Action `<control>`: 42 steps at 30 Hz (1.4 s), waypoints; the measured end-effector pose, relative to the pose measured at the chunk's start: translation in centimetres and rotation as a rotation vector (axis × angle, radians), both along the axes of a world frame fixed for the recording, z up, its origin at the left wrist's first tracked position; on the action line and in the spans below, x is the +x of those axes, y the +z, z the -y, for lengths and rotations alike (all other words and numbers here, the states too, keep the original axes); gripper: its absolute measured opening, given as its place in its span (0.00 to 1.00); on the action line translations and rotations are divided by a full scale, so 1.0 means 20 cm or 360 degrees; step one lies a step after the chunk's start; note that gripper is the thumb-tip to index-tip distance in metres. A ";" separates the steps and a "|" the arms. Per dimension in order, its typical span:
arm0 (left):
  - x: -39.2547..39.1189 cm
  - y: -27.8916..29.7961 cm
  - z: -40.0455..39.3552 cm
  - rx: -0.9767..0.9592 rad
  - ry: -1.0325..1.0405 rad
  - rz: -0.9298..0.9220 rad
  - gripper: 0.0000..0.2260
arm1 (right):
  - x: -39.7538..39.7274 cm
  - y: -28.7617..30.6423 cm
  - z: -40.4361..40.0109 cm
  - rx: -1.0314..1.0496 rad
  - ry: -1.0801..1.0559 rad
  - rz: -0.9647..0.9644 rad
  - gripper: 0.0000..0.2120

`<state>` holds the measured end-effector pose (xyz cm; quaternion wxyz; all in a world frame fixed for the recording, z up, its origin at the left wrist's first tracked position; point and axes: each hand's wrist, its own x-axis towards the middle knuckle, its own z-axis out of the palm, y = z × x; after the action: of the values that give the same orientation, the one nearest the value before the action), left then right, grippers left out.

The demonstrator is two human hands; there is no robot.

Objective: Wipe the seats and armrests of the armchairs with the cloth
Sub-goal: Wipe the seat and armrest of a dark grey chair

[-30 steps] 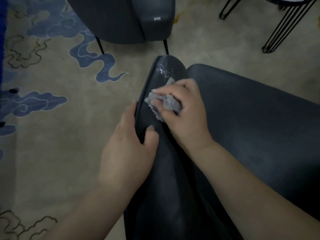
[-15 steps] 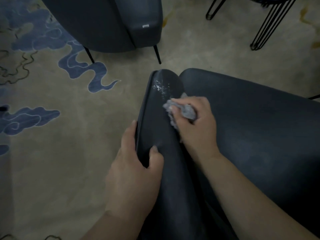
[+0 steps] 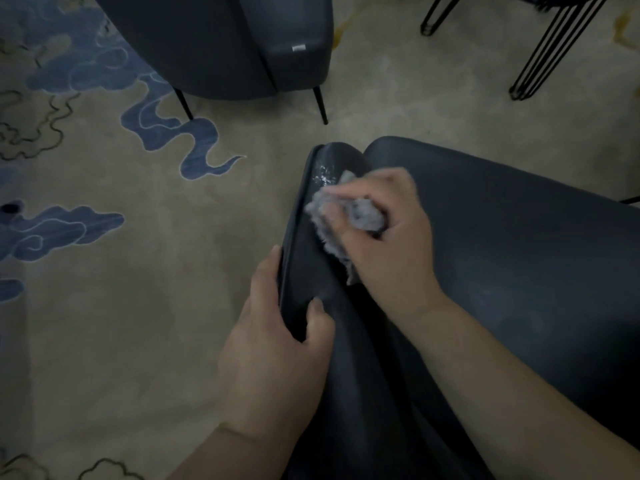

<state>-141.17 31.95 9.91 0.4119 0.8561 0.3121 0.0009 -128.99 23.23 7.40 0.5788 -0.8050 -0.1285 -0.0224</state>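
Armrest [image 3: 313,271] mid-wipe: right hand [image 3: 384,233] bunches the cloth [image 3: 360,216], left hand [image 3: 277,341] grips the edge (white specks [image 3: 323,174] remain); seat [image 3: 519,265] likely next.

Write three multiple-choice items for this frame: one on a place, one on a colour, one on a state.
1. Where do the white specks lie?
A. on the armrest near its far tip
B. on the carpet
C. on the seat

2. What colour is the cloth?
A. red
B. light grey
C. green

3. What is the left hand doing?
A. hanging free
B. holding the cloth
C. gripping the armrest

Key: 1 A, the specks sit just beyond the cloth on the armrest; 2 B, the bunched cloth in the right hand is pale grey; 3 C, its thumb and fingers wrap the armrest edge.
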 end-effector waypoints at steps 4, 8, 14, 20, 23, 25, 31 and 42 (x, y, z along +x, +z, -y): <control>0.01 0.02 0.00 0.0065 -0.0016 -0.0019 0.31 | 0.12 0.03 -0.11 -0.0192 0.0214 0.0131 0.06; 0.01 0.03 0.01 0.0096 -0.0020 -0.0070 0.31 | 0.20 0.03 -0.10 -0.0232 0.0209 0.0037 0.07; 0.01 0.03 0.01 0.0117 -0.0025 -0.0152 0.31 | 0.00 0.00 -0.03 -0.0221 0.0243 0.0221 0.07; 0.00 0.01 0.01 0.0176 -0.0019 -0.0157 0.31 | 0.35 0.04 -0.17 -0.0327 0.0049 0.0031 0.05; 0.00 0.01 0.01 0.0181 -0.0033 -0.0168 0.31 | 0.24 0.05 -0.11 -0.0181 0.0172 -0.0104 0.01; 0.00 0.01 0.01 0.0187 -0.0025 -0.0167 0.31 | 0.04 0.03 -0.03 -0.0145 0.0308 0.0007 0.05; 0.01 0.02 0.00 0.0226 -0.0027 -0.0201 0.30 | 0.10 -0.01 -0.07 -0.0188 0.0286 0.0206 0.10; 0.01 0.01 0.01 0.0228 -0.0016 -0.0215 0.29 | -0.10 -0.10 0.06 0.0027 0.0180 0.0088 0.11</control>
<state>-141.04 31.83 10.12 0.3277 0.8830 0.3339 -0.0368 -130.99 22.05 5.36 0.5822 -0.7906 -0.1895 -0.0130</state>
